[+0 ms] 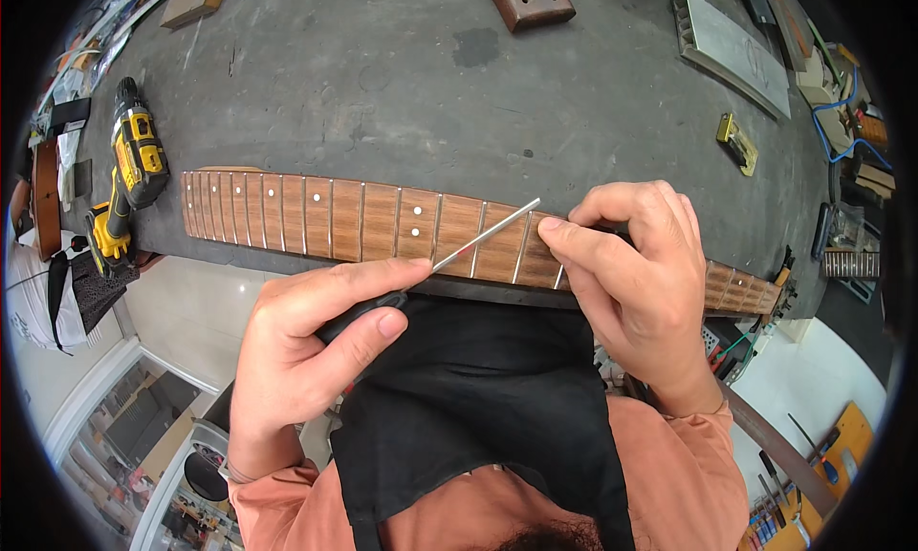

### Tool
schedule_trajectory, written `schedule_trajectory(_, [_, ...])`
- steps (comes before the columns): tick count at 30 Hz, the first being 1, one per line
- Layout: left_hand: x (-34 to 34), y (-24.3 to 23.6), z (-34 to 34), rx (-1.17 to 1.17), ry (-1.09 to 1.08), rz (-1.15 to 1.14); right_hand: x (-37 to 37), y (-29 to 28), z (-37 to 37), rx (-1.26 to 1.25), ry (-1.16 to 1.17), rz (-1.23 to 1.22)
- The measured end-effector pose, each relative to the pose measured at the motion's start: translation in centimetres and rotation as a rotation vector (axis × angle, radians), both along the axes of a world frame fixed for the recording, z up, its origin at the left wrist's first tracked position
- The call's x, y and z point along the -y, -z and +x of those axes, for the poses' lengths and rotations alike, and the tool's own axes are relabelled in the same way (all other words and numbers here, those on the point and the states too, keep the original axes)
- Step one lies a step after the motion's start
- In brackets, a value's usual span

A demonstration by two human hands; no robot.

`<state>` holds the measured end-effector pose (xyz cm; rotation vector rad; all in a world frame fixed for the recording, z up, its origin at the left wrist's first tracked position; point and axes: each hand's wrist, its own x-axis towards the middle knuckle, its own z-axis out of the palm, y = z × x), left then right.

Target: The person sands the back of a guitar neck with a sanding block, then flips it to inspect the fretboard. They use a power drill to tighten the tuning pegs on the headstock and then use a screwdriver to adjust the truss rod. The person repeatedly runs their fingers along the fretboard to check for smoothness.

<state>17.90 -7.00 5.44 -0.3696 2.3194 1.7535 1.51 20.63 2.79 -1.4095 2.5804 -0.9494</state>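
Observation:
A long guitar neck [378,221] with metal frets and pale dot inlays lies across the bench edge in front of me. My left hand [306,341] is closed around the dark handle of a slim file [502,226]. The file's thin metal shaft slants over the fretboard, up and to the right. My left index finger stretches along the tool, and the thumb sits below it. My right hand [645,283] is curled over the neck right of the file's tip, with fingertips on the fretboard. It covers part of the neck, and its lower fingers are partly hidden.
A yellow and black cordless drill [139,154] lies at the left. A brown wooden block with holes [529,1] is at the far edge, a grey metal plate [734,54] at the far right. A small yellow-framed item [736,145] lies nearer. My black apron [478,398] meets the bench edge.

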Motion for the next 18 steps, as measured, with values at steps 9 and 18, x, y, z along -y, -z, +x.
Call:
schedule_trajectory(9, [-1.2, -0.8, -2.3, -0.024, 0.167, -0.285, 0.2, 0.2, 0.1, -0.001, 0.023, -0.040])
schedule_trajectory(18, [-0.5, 0.1, -1.0, -0.119, -0.030, -0.082, 0.1, 0.6, 0.0, 0.004, 0.008, -0.085])
